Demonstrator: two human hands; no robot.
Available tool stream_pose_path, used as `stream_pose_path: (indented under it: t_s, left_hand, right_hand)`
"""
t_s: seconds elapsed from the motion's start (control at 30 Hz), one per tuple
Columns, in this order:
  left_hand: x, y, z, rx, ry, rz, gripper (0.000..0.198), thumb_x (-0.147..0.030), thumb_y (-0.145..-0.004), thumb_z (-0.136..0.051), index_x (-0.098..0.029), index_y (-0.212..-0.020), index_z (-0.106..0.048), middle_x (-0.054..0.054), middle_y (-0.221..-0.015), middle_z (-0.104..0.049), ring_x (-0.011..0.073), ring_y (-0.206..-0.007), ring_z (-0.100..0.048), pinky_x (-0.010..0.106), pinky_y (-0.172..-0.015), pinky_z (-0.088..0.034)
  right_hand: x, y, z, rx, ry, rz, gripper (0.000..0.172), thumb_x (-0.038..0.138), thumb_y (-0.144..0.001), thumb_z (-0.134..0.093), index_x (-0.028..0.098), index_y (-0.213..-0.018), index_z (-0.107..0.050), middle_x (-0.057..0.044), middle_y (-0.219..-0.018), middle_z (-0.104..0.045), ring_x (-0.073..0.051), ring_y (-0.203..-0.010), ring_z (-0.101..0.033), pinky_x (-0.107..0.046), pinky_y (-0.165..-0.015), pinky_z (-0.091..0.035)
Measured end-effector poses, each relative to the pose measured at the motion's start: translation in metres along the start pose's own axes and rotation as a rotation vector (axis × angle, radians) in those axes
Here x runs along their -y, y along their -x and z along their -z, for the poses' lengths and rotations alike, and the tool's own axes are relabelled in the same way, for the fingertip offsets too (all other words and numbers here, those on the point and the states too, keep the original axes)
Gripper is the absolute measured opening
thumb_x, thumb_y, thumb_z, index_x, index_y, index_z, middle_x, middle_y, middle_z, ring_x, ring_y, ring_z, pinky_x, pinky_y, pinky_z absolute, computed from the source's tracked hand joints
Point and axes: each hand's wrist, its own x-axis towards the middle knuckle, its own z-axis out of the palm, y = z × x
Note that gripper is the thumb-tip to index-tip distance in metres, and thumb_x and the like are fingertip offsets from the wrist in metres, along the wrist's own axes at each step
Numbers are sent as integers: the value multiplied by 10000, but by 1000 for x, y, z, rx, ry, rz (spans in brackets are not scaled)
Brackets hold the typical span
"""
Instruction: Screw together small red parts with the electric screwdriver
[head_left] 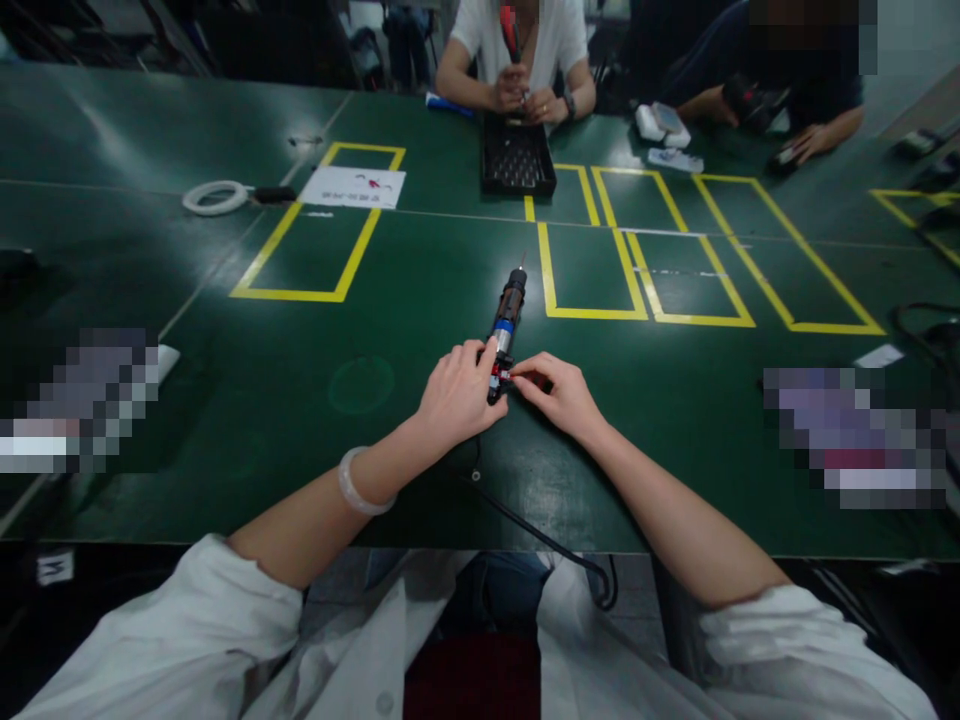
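A partly opened electric screwdriver (510,305) lies at a slant on the green table in front of me. It has a thin bit at the far end, a dark nose, a blue band and a bare silver section. My left hand (459,392) wraps around its near end and steadies it. From the other side, the fingertips of my right hand (559,393) pinch together beside small red parts (498,376) in that end; what they grip is too small to make out. A black cable (536,535) runs below my hands and over the table's front edge.
Across the table (285,375), a person with a red-and-black tool sits behind a black tray (517,170) of small parts. Another person works at far right. Yellow tape outlines, a white paper (352,187), a coiled white cable (217,198) and blurred-out devices lie around.
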Motion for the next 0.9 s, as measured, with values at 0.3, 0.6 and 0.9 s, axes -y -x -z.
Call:
stream_pose_path:
  t_s: [0.3, 0.6, 0.9]
  left_hand:
    - [-7, -6, 2, 10, -101, 78, 678, -504, -955, -496, -108, -1498, -404, 172, -1192, -546, 309, -1059, -555, 394, -864, -469]
    - [5, -7, 5, 34, -89, 97, 662, -486, -957, -500, -164, -1522, -376, 165, -1222, -530, 307, -1089, -539, 374, -852, -476]
    - [48, -12, 12, 50, -107, 144, 696, -523, -951, -498, -181, -1538, -350, 181, -1268, -508, 330, -1115, -528, 397, -879, -481]
  right_hand:
    - [6, 3, -2, -80, -48, -65, 110, 257, -885, -620, 197, -951, -686, -20, -825, -717, -143, -665, -621, -271, -620, -486]
    - [1, 2, -3, 1, -154, -60, 157, 259, -904, -603, 206, -1042, -655, -51, -996, -748, -157, -752, -657, -293, -666, -508]
    - [-10, 2, -2, 18, -141, -35, 185, 256, -913, -596, 197, -1084, -638, -64, -995, -717, -148, -751, -617, -272, -637, -481]
